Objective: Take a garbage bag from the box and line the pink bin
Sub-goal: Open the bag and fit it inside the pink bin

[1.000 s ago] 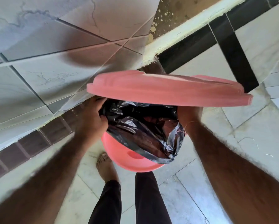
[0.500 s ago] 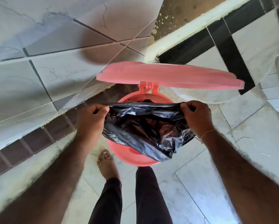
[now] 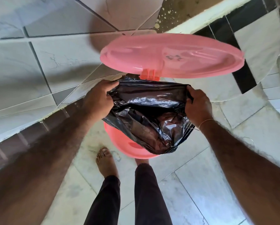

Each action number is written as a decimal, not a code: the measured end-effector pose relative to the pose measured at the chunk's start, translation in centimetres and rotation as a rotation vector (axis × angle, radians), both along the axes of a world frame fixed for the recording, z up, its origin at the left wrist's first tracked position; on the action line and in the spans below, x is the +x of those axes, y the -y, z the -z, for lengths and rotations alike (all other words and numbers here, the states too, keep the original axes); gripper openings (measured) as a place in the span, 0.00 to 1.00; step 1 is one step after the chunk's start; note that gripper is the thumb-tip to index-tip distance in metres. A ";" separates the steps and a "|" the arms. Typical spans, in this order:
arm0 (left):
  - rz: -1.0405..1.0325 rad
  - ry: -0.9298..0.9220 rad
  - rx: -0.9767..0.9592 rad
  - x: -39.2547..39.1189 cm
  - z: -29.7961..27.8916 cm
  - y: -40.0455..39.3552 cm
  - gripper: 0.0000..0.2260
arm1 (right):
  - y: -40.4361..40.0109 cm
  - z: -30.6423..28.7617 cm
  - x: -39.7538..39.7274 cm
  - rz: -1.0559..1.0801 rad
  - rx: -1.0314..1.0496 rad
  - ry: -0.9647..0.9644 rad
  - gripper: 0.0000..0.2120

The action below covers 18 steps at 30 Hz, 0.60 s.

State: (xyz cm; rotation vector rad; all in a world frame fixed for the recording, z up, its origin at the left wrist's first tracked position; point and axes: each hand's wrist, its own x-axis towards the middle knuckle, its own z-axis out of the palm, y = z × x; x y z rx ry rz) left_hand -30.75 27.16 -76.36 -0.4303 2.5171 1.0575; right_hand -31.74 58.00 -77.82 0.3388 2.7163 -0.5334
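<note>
While both hands pinch its mouth, the bag (image 3: 150, 117) hangs over the bin (image 3: 128, 145) as one glossy black sheet of thin plastic, crumpled and creased, with pale glints along the folds and a brownish see-through patch near its lower middle. Its opening runs across the view from hand to hand, which is its long axis here; the top edge is pulled fairly taut between them, and the body sags down and toward the person, ending in a rounded fold that drapes over the near rim of the bin. Whether any of the bag lies inside the bin cannot be told, since the plastic hides the bin's mouth.

The left hand (image 3: 98, 98) is closed on the bag's left edge, thumb over the top and fingers curled under the plastic. The right hand (image 3: 197, 106) is closed on the right edge, fingers bunching the film against the palm; a thin thread circles that wrist.

Only a pink crescent of the bin shows below the bag. Its lid (image 3: 171, 56), a pink disc, stands raised on a hinge (image 3: 149, 74) at the far side, underside facing the camera.

Counted: one bag, one bin, one lid, two hands, two dark trouser legs. One bare foot (image 3: 106, 161) stands on the tiled floor (image 3: 201, 189) just left of the bin; the other is mostly hidden beneath it.
</note>
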 end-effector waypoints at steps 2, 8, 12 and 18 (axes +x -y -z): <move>-0.005 -0.017 0.005 -0.6 0.3 -0.3 0.28 | 0.0 0.3 -0.3 -0.014 0.029 0.007 0.25; 0.012 0.096 -0.005 -1.5 1.6 -0.9 0.27 | -0.3 1.7 -0.7 -0.056 0.043 0.140 0.29; 0.076 0.178 -0.015 -2.1 2.4 -0.8 0.24 | -0.7 2.5 -0.8 -0.131 0.036 0.251 0.32; 0.180 0.183 0.012 -1.3 2.6 0.3 0.23 | -1.8 3.7 -0.1 -0.307 0.012 0.377 0.28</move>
